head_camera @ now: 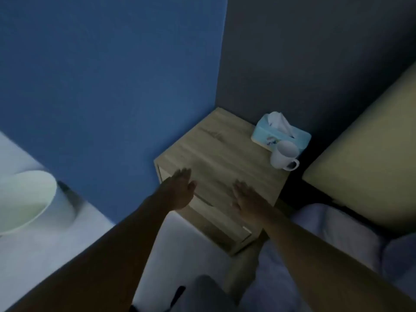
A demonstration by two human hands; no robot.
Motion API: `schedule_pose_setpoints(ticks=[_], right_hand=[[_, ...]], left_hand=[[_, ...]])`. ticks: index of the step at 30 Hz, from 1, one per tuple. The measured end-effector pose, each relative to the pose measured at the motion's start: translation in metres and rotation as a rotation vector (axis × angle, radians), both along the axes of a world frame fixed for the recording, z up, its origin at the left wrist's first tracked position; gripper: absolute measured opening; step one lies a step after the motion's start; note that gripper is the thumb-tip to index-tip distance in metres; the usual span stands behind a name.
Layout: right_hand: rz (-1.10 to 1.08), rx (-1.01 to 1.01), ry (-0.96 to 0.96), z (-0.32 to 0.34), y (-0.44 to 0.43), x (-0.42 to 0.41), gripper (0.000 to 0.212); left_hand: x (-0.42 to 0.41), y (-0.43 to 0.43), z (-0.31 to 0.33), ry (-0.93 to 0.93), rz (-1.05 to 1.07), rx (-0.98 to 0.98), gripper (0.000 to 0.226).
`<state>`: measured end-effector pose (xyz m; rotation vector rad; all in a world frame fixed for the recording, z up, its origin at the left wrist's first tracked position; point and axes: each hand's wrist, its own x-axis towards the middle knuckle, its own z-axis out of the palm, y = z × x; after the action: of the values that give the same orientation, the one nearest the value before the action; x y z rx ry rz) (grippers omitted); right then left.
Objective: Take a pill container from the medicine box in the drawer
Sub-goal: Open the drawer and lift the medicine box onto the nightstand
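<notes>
A small wooden nightstand [220, 158] stands in the corner between a blue wall and a dark wall. Its drawer fronts [216, 221] face me and look closed; no medicine box or pill container shows. My left hand [180, 190] hovers over the front left edge of the top, fingers extended and empty. My right hand [245, 197] is held flat over the front right part of the top, also empty. The picture is dim and blurred.
A light blue tissue box [281, 134] and a white mug [284, 156] sit at the back right of the nightstand top. A bed with a yellowish headboard [364, 154] and pale bedding [326, 239] lies to the right. A white round object [24, 199] is at the left.
</notes>
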<state>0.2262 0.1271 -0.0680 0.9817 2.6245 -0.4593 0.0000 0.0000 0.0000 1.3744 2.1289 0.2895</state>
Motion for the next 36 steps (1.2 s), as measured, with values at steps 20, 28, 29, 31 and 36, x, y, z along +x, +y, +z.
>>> schedule_pose_setpoints(ticks=[20, 28, 29, 31, 36], right_hand=[[-0.031, 0.375, 0.239, -0.094, -0.027, 0.044, 0.072], [-0.06, 0.425, 0.264, -0.097, -0.029, 0.042, 0.067], [-0.059, 0.428, 0.267, -0.097, -0.029, 0.042, 0.067], [-0.052, 0.436, 0.271, -0.099, -0.028, 0.042, 0.068], [-0.043, 0.441, 0.272, -0.104, -0.026, 0.043, 0.069]], left_hand=[[0.077, 0.001, -0.142, -0.55, 0.619, 0.067, 0.06], [0.07, 0.025, -0.173, -0.683, 0.718, 0.366, 0.066], [0.069, 0.027, -0.174, -0.68, 0.724, 0.4, 0.067], [0.066, 0.032, -0.176, -0.655, 0.733, 0.428, 0.073], [0.059, 0.041, -0.179, -0.661, 0.723, 0.448, 0.078]])
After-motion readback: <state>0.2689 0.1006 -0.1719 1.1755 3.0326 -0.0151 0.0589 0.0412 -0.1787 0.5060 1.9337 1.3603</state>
